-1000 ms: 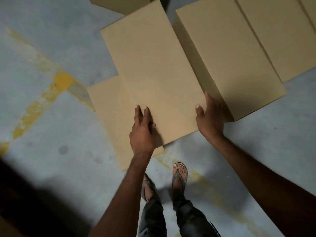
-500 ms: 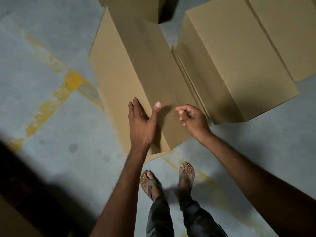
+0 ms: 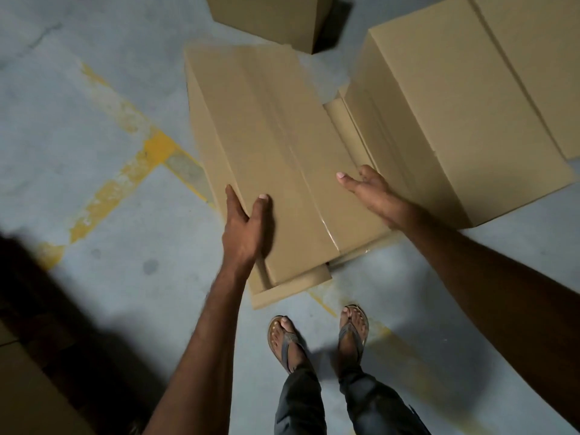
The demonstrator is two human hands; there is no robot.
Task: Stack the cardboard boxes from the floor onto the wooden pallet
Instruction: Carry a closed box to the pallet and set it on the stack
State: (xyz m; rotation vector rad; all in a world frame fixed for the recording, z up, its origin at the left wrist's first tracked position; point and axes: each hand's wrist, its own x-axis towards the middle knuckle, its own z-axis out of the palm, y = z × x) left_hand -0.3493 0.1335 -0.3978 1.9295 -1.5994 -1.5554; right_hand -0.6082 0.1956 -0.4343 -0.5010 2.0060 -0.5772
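Pick-up step. Taped cardboard box (image 3: 276, 158) near the floor (image 3: 94, 58), seemingly atop a lower box (image 3: 292, 288). Our left hand (image 3: 248, 221), spread, straddles its left edge; right hand (image 3: 373, 193) flat and open at its right side. Next we squeeze and lift.

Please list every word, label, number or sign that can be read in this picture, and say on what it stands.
None can be read.
The taped cardboard box, the larger box to its right and the far box show plain brown faces without print or label; the taped one is slightly blurred.
The yellow marks on the floor are worn painted lines, not letters.
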